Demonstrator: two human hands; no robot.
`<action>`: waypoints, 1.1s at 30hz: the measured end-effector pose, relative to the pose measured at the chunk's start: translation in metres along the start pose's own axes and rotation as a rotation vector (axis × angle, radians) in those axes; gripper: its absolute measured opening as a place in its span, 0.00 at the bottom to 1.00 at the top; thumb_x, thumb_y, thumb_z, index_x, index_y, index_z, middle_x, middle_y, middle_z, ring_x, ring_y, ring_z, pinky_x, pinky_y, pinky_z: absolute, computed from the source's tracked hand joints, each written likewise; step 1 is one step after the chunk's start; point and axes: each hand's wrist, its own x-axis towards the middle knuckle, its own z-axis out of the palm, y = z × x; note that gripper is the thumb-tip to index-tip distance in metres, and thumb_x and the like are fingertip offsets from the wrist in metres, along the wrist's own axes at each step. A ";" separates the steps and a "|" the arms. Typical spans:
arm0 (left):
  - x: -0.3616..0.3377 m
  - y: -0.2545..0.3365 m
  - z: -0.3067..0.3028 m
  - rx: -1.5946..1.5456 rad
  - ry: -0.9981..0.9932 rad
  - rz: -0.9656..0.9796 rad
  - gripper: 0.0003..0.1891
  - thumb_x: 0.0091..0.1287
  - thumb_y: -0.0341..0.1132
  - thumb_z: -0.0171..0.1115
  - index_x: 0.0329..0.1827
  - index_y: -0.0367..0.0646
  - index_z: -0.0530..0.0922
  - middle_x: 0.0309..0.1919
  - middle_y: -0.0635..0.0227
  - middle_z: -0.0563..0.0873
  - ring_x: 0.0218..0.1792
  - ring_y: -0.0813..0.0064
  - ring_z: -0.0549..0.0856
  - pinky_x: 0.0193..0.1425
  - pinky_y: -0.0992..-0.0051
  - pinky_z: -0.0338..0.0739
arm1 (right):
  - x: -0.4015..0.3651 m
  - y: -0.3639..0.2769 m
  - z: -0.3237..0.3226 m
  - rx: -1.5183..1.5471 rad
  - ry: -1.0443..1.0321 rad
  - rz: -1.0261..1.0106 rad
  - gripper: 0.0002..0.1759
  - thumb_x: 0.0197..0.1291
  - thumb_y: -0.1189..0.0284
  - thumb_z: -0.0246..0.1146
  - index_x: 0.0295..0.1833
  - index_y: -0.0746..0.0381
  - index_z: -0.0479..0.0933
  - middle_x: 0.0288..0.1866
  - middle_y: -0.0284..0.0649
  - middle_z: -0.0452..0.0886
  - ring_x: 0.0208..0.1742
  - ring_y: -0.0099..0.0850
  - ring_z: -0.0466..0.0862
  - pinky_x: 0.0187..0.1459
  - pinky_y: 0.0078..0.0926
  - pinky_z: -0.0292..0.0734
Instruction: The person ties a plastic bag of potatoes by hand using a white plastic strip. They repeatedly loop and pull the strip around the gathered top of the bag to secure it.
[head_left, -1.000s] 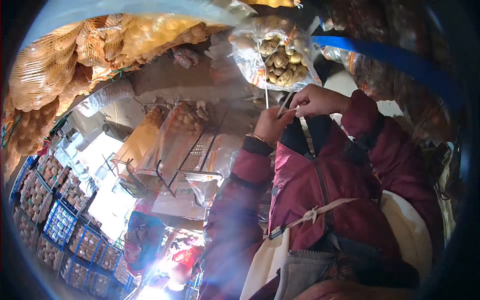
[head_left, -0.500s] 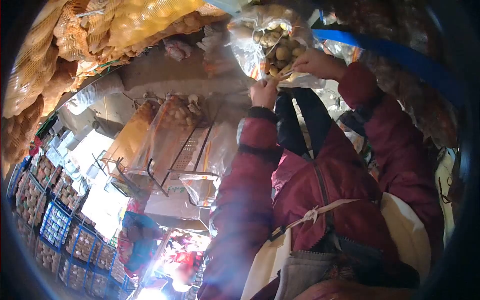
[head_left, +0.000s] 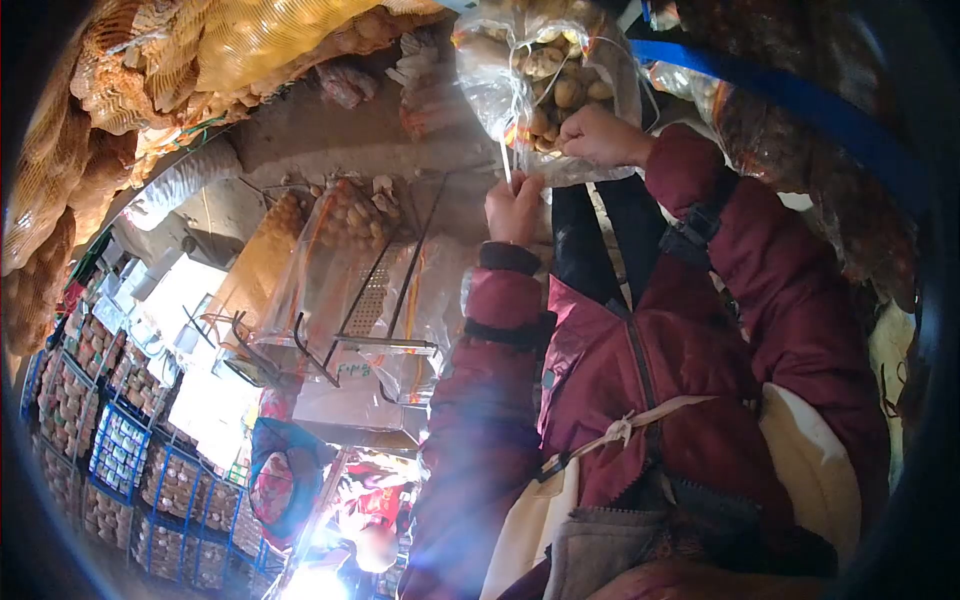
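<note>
A clear plastic bag [head_left: 490, 85] filled with potatoes [head_left: 570, 92] stands at the top centre, and thin white cords cross it. My left hand [head_left: 514, 208], just below the bag's left side, is closed on a narrow white strip [head_left: 505, 155] that runs up to the bag. Against the bag's lower front, my right hand [head_left: 603, 136] has its fingers pinched together. What those fingers hold, if anything, is hidden.
Mesh sacks of potatoes [head_left: 280, 45] are stacked at upper left. A metal rack [head_left: 385, 340] with clear bags stands left of my arm. A blue band [head_left: 760, 80] curves at right. Another person [head_left: 375, 510] is at lower left, near blue-framed crates [head_left: 120, 450].
My hands have moved apart. The left one has shifted down and slightly left, with the white strip now stretched above it; the right one has moved slightly left, onto the bag's front.
</note>
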 end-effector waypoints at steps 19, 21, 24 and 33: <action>0.013 0.019 0.040 -0.477 -0.156 -0.471 0.18 0.64 0.47 0.59 0.21 0.45 0.75 0.11 0.72 0.74 0.09 0.82 0.66 0.11 0.80 0.54 | -0.015 0.000 -0.010 0.116 -0.142 0.124 0.11 0.50 0.70 0.59 0.24 0.68 0.76 0.15 0.35 0.72 0.19 0.21 0.69 0.23 0.28 0.64; 0.012 0.015 0.045 -0.450 -0.111 -0.409 0.16 0.64 0.44 0.59 0.21 0.45 0.75 0.12 0.73 0.73 0.09 0.82 0.66 0.11 0.80 0.54 | -0.016 0.000 -0.009 0.099 -0.197 0.196 0.12 0.53 0.68 0.59 0.27 0.69 0.78 0.15 0.33 0.73 0.20 0.20 0.70 0.23 0.26 0.64; 0.013 0.012 0.049 -0.416 -0.080 -0.337 0.13 0.63 0.42 0.58 0.24 0.46 0.75 0.12 0.74 0.73 0.08 0.83 0.65 0.12 0.81 0.54 | -0.021 -0.006 -0.007 0.117 -0.072 0.143 0.11 0.48 0.69 0.61 0.25 0.68 0.78 0.16 0.41 0.75 0.21 0.24 0.74 0.27 0.31 0.69; 0.007 0.020 0.052 -0.535 0.025 -0.373 0.09 0.62 0.37 0.59 0.26 0.44 0.77 0.15 0.73 0.76 0.10 0.84 0.68 0.12 0.83 0.56 | -0.026 0.000 0.002 -0.008 0.091 -0.010 0.12 0.50 0.68 0.59 0.35 0.64 0.82 0.30 0.47 0.82 0.33 0.40 0.83 0.37 0.34 0.74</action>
